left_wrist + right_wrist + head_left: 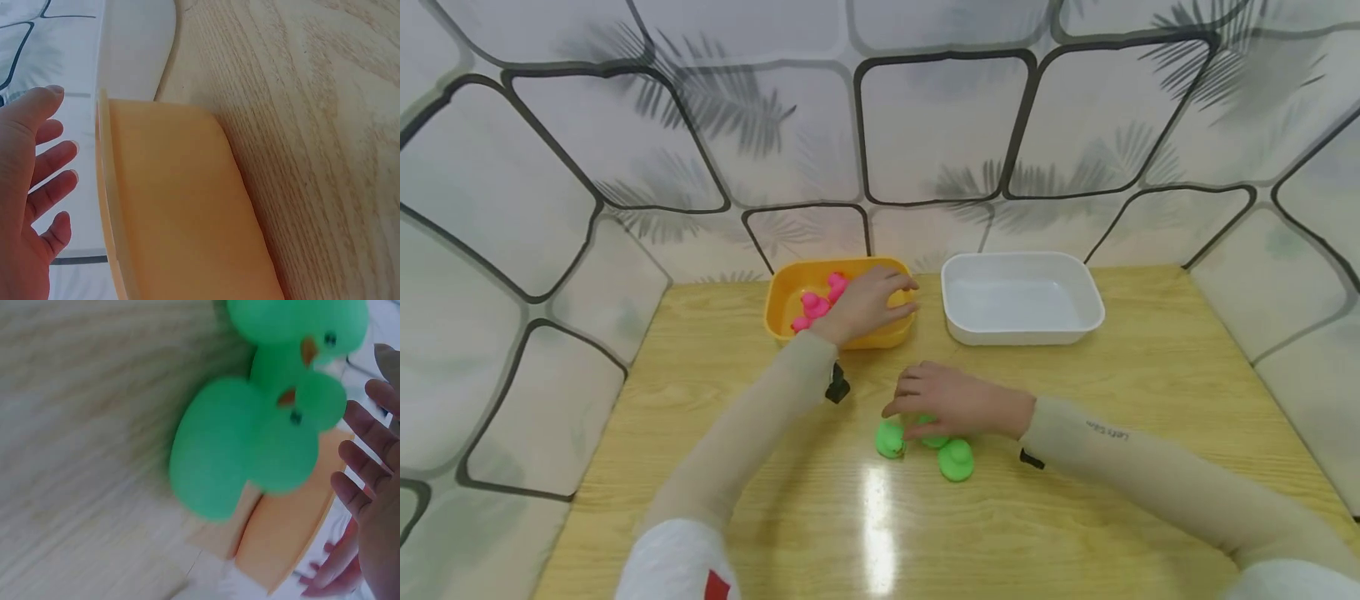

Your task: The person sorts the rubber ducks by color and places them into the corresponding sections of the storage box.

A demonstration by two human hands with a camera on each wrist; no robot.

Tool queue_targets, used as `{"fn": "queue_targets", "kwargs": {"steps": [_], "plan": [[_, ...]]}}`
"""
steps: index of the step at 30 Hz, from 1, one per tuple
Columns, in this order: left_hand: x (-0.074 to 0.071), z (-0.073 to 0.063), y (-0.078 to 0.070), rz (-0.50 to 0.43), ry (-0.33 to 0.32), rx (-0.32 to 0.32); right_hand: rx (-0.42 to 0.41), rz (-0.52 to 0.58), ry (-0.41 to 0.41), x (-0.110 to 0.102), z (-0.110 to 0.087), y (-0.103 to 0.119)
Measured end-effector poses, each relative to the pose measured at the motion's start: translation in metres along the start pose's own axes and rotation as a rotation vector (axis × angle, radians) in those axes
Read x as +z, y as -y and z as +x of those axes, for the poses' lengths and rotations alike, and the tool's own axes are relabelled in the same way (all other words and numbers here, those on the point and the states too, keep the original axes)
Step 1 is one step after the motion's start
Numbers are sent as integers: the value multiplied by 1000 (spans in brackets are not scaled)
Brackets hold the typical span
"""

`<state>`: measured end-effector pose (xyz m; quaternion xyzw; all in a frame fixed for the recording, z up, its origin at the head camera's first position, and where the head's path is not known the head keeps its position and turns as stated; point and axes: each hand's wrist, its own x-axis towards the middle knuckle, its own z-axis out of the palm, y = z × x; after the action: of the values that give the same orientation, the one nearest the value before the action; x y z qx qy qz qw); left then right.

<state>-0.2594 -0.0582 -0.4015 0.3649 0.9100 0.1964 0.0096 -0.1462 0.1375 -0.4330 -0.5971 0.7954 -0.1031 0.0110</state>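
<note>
My left hand [867, 307] hovers over the right part of a yellow-orange plastic tray [786, 292], fingers loosely spread. In the left wrist view that hand [31, 169] holds nothing beside the tray's outer wall [175, 200]. Several pink rubber ducks [815, 305] lie in the tray's left part; the hand hides some of the inside. Over three green rubber ducks on the table, my right hand [955, 400] reaches with relaxed fingers. The ducks are a left one [890, 439], a front one [956, 461] and one partly covered [934, 438]. The right wrist view shows the fingers beside the green ducks [212, 450], gripping none.
A white tray [1022, 336] stands right of the yellow one, near the back edge of the wooden table [1075, 517]. Patterned fabric walls [943, 125] rise behind and at both sides. Small black devices are strapped under both wrists.
</note>
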Motion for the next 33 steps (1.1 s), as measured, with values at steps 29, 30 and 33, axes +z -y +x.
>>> {"fn": "queue_targets", "kwargs": {"steps": [29, 30, 33], "plan": [[22, 27, -10, 145, 75, -54, -72, -51, -132, -7, -8, 21], [23, 29, -11, 156, 80, -57, -67, -47, -142, -11, -11, 20], [28, 32, -13, 183, 92, -72, -56, -47, -165, -18, -20, 17]]}}
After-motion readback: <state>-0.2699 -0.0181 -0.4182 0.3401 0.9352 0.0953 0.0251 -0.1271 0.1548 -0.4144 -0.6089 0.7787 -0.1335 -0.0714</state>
